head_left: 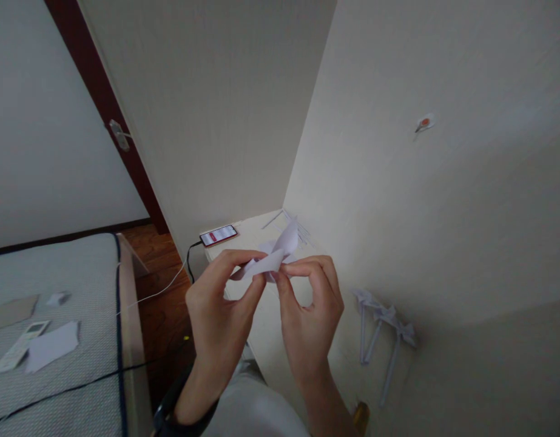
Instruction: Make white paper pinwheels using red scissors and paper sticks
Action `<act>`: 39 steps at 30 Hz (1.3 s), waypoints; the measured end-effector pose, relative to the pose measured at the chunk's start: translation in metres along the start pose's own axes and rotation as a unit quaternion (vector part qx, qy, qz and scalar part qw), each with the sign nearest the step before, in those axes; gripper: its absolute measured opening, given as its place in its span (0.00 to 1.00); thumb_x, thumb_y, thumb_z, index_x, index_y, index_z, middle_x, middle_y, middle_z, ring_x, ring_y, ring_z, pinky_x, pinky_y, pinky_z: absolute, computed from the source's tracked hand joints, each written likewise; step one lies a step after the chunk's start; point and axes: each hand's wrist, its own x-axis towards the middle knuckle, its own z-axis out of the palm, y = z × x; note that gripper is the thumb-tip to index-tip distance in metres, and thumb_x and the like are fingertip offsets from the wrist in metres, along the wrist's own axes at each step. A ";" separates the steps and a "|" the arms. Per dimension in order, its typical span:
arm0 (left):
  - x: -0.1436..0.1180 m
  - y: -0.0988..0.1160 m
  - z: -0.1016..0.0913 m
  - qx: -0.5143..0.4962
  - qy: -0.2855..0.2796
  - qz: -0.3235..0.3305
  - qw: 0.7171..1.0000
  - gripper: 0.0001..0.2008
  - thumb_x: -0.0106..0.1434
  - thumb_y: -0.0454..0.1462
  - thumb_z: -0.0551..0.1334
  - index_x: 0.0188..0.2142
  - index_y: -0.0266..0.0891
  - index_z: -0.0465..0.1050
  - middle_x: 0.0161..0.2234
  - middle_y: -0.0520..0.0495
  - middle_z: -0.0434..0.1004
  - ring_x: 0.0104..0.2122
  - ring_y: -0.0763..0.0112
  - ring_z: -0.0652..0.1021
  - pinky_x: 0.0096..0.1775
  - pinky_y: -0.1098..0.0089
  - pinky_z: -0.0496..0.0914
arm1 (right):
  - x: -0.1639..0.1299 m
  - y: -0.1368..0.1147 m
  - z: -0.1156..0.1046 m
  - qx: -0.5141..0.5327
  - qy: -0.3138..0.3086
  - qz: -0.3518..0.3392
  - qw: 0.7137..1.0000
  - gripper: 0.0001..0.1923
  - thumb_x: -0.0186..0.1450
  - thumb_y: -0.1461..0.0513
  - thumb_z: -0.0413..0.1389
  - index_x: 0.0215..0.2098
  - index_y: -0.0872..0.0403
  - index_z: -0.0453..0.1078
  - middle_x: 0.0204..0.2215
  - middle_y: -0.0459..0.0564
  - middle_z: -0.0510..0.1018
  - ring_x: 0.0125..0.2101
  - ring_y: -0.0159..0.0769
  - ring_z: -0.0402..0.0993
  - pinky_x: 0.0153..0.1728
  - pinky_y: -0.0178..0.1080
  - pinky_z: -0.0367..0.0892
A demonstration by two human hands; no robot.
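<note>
My left hand (220, 309) and my right hand (309, 309) together pinch a small piece of folded white paper (275, 252) in front of me, fingertips meeting at its lower edge. The paper has pointed flaps sticking up to the right. Both hands hover above a white table (243, 240) in the room's corner.
A phone (218, 235) with a lit screen lies on the table's far left edge, a cable running down from it. Thin paper strips (298, 227) lie at the table's back. Paper pinwheels (382, 328) on sticks are fixed to the right wall. A bed (56, 340) at left holds a remote (20, 346) and paper sheets.
</note>
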 end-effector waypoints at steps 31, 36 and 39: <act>0.000 -0.002 -0.001 -0.029 0.009 -0.005 1.000 0.09 0.59 0.28 0.65 0.36 0.44 0.78 0.34 0.55 0.81 0.36 0.71 0.78 0.38 0.72 0.69 | -0.001 -0.004 0.004 -0.071 0.004 -0.028 0.997 0.11 0.67 0.65 0.60 0.26 0.53 0.66 0.27 0.42 0.74 0.31 0.32 0.71 0.40 0.39 0.56; 0.001 -0.003 0.001 -0.081 0.011 -0.040 0.996 0.07 0.58 0.29 0.67 0.34 0.43 0.79 0.33 0.54 0.81 0.36 0.71 0.78 0.38 0.73 0.70 | -0.001 -0.005 0.003 -0.049 0.013 -0.038 0.998 0.10 0.65 0.68 0.61 0.28 0.53 0.67 0.29 0.42 0.75 0.33 0.32 0.73 0.41 0.39 0.58; 0.002 -0.002 0.002 -0.127 0.007 -0.074 0.989 0.06 0.58 0.30 0.68 0.34 0.42 0.80 0.32 0.54 0.82 0.35 0.71 0.78 0.38 0.74 0.70 | 0.000 -0.005 0.002 -0.040 0.010 -0.043 0.998 0.09 0.64 0.69 0.62 0.29 0.53 0.68 0.29 0.42 0.76 0.32 0.32 0.73 0.41 0.39 0.59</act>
